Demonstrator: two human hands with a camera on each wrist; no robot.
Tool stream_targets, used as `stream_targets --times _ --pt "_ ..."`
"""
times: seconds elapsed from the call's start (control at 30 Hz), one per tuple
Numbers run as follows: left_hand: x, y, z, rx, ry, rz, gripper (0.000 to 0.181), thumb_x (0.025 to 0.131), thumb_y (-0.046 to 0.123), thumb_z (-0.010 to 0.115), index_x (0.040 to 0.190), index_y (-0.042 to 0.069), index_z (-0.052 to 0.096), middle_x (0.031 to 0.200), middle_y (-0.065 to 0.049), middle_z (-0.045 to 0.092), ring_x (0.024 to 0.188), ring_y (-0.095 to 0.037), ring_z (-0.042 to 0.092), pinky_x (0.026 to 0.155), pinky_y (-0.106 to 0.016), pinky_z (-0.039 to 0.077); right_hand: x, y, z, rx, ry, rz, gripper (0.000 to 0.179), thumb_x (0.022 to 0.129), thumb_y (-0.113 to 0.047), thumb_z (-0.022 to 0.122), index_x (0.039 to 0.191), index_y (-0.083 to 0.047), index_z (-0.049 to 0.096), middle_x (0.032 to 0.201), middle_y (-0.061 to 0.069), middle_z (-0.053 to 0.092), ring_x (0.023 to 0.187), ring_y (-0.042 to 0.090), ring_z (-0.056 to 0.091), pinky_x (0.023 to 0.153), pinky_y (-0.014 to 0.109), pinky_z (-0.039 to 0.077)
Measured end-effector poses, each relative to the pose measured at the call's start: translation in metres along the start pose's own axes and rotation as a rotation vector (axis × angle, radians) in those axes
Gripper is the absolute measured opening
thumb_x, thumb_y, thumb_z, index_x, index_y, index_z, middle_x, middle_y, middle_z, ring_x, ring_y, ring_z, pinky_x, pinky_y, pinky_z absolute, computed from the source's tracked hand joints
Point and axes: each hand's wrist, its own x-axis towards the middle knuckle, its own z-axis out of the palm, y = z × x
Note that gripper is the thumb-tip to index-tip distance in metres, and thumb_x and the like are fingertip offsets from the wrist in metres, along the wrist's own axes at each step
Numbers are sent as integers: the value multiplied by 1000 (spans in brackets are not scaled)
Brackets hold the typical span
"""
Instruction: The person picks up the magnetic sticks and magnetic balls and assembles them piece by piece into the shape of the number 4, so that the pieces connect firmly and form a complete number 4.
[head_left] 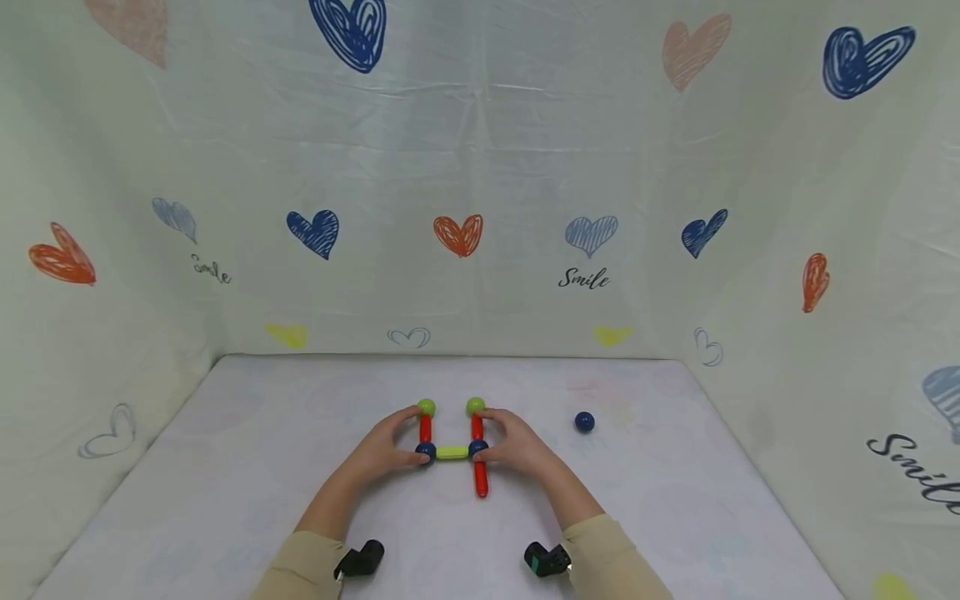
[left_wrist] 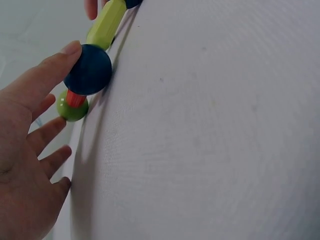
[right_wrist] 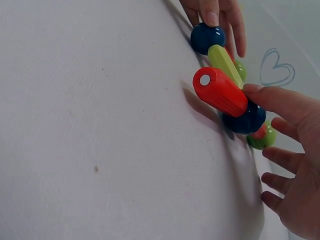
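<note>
A toy frame of balls and rods lies on the table. Its yellow-green rod (head_left: pixel 452 452) links a left blue ball (left_wrist: pixel 89 70) and a right blue ball (right_wrist: pixel 245 119). From each blue ball a red rod (head_left: pixel 425 428) runs away to a green ball (head_left: pixel 476 406). Another red rod (right_wrist: pixel 220 91) sticks out from the right blue ball toward the person. My left hand (head_left: pixel 381 450) holds the frame's left side, thumb on the blue ball and index finger at the green ball. My right hand (head_left: pixel 521 447) grips the right side likewise. In both wrist views the other fingers are spread.
A loose blue ball (head_left: pixel 584 422) rests on the white table (head_left: pixel 645 500), to the right of the frame. Behind the table and at its sides hangs a pale curtain (head_left: pixel 517 167) printed with hearts. Black wrist devices (head_left: pixel 362 558) sit at both sleeves.
</note>
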Motion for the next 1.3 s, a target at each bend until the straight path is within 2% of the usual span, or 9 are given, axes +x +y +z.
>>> stream_targets --times 0.37,0.57,0.8,1.13,1.3 --pt "4 7 6 -8 -6 -29 82 70 18 88 141 9 49 146 -20 44 136 -42 34 109 -56 28 -7 5 -18 -30 67 32 65 75 -19 85 134 -15 57 143 15 46 133 38 39 105 56 35" --pt "7 11 9 -14 6 -35 79 71 20 88 140 11 52 144 -20 45 135 -42 35 108 -58 29 -13 13 -31 -65 116 -1 62 77 -21 84 133 -14 58 140 13 49 130 37 42 105 55 36" --pt "10 12 13 -2 15 -20 76 70 18 88 137 10 54 142 -20 48 134 -42 38 108 -57 30 -23 17 -48 -59 178 -1 56 80 -17 81 131 -13 59 138 11 51 131 35 42 106 54 35" --pt "13 9 17 25 36 2 72 71 19 88 135 9 56 135 -17 54 125 -40 47 104 -54 37 -33 35 -63 -61 286 -56 50 80 -14 81 126 -10 62 132 10 56 126 33 47 103 53 38" --pt "12 9 20 9 35 -18 68 73 20 87 134 9 57 132 -14 57 121 -39 50 101 -54 40 -39 43 -71 -56 348 -76 47 80 -12 80 124 -8 64 130 11 57 126 34 47 103 51 38"
